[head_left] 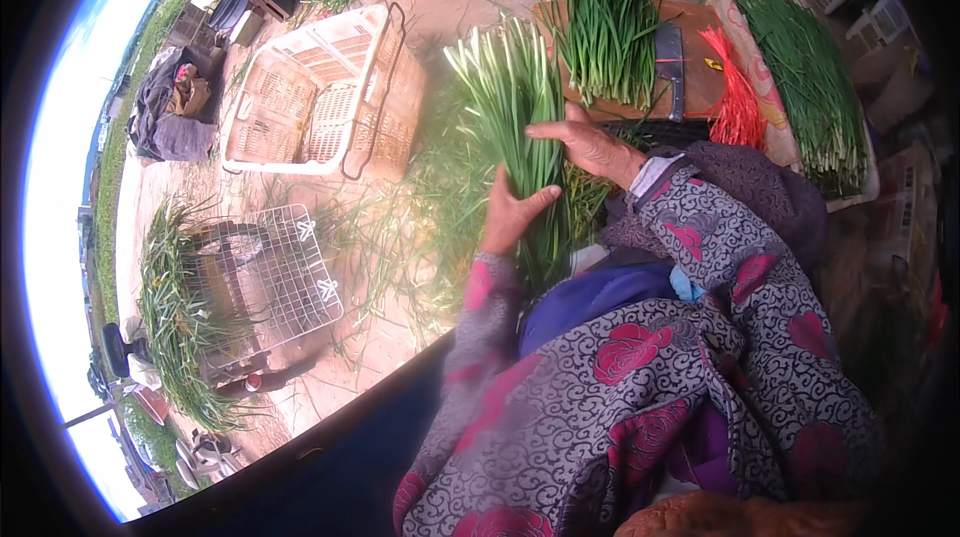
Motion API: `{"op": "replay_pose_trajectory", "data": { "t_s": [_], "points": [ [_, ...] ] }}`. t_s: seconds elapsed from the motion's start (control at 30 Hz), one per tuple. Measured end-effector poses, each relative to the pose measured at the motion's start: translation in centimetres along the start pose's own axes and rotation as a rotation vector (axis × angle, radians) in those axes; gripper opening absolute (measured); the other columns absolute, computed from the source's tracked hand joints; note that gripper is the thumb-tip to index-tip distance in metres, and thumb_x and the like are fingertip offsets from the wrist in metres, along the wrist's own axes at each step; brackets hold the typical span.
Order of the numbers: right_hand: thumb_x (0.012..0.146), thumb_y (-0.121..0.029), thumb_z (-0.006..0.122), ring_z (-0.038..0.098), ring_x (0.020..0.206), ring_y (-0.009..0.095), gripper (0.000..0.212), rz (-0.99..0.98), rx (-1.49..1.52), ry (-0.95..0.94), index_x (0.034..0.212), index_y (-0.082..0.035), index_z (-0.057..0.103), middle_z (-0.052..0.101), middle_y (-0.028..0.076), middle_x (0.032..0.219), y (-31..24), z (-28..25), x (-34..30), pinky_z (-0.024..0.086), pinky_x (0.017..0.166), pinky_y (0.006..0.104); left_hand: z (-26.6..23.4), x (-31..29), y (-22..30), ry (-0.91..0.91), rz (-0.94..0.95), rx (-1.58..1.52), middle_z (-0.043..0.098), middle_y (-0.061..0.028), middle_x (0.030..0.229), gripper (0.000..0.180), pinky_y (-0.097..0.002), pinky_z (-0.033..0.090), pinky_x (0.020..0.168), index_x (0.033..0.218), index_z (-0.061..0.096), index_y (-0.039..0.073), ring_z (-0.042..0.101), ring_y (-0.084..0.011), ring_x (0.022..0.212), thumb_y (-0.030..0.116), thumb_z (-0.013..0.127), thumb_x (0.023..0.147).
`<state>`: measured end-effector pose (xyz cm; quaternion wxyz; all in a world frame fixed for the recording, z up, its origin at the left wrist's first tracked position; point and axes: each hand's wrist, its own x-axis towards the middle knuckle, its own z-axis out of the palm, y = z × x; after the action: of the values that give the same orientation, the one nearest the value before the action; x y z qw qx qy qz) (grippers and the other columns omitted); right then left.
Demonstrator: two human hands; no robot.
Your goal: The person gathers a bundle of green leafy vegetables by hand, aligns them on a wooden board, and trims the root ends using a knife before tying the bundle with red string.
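In front of me I hold a loose bunch of green Chinese chives (pixel 515 107), its pale stem ends pointing up and away and its leaves hanging toward my lap. My left hand (pixel 518 212) is wrapped round the lower part, thumb across the front. My right hand (pixel 590 145) grips the bunch higher up from the right side, a finger or thumb laid across the stems. Beyond my right hand, another chive bunch (pixel 608 42) lies on a brown board (pixel 700 22). A broad-bladed knife (pixel 670 72) is beside it, then a bundle of red ties (pixel 735 87).
To the right stands a long tray (pixel 785 142) heaped with chives (pixel 805 82). An off-white plastic crate (pixel 325 102) sits at the left, with a white wire rack (pixel 290 272) and piled chives (pixel 180 312) nearer. Loose leaves (pixel 420 207) litter the floor between.
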<state>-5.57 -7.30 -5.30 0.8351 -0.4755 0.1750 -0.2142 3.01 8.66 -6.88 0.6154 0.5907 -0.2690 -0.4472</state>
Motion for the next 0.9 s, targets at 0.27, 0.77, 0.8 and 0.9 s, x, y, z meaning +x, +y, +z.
{"op": "replay_pose_trajectory", "data": {
  "t_s": [0.27, 0.77, 0.8, 0.9],
  "points": [
    [0.074, 0.003, 0.061, 0.066, 0.091, 0.019, 0.042, 0.269, 0.292, -0.01, 0.116, -0.001, 0.063, 0.069, 0.007, 0.101, 0.9, -5.0, -0.3, 0.053, 0.087, 0.0351, -1.8, 0.7, -3.0, 0.047, -0.145, -0.297, 0.067, -0.0087, 0.114, 0.044, -0.0323, 0.055, 0.088, 0.128, 0.056, 0.003, 0.067, -0.0182, 0.098, 0.025, 0.07, 0.093],
    [0.086, -0.01, 0.065, 0.062, 0.102, 0.017, 0.055, -0.448, -0.867, 0.27, 0.137, 0.001, 0.047, 0.062, 0.011, 0.123, -3.6, -5.2, -0.6, 0.052, 0.082, 0.0323, 2.7, 1.4, -5.0, 0.04, 0.033, -0.116, 0.068, -0.0078, 0.091, 0.039, -0.0308, 0.054, 0.066, 0.11, 0.062, -0.001, 0.065, -0.0175, 0.073, -0.007, 0.065, 0.071],
    [0.088, -0.011, 0.066, 0.062, 0.097, 0.015, 0.05, -0.594, -1.047, 0.438, 0.133, 0.002, 0.051, 0.064, 0.011, 0.119, -4.7, -3.6, -0.7, 0.052, 0.077, 0.0317, 2.5, 1.4, -5.5, 0.05, 0.046, -0.101, 0.068, -0.0074, 0.092, 0.04, -0.0304, 0.053, 0.066, 0.11, 0.062, -0.001, 0.065, -0.0168, 0.074, -0.007, 0.064, 0.071],
    [0.091, -0.023, 0.067, 0.065, 0.088, 0.022, 0.045, -0.403, -1.052, 0.306, 0.126, 0.002, 0.057, 0.067, 0.016, 0.107, -7.4, 1.9, -1.1, 0.054, 0.076, 0.0355, 2.5, 1.1, -6.0, 0.115, 0.043, -0.123, 0.068, -0.0064, 0.091, 0.039, -0.0303, 0.053, 0.065, 0.108, 0.063, 0.0, 0.065, -0.0157, 0.074, -0.006, 0.064, 0.07]
  ]
}}
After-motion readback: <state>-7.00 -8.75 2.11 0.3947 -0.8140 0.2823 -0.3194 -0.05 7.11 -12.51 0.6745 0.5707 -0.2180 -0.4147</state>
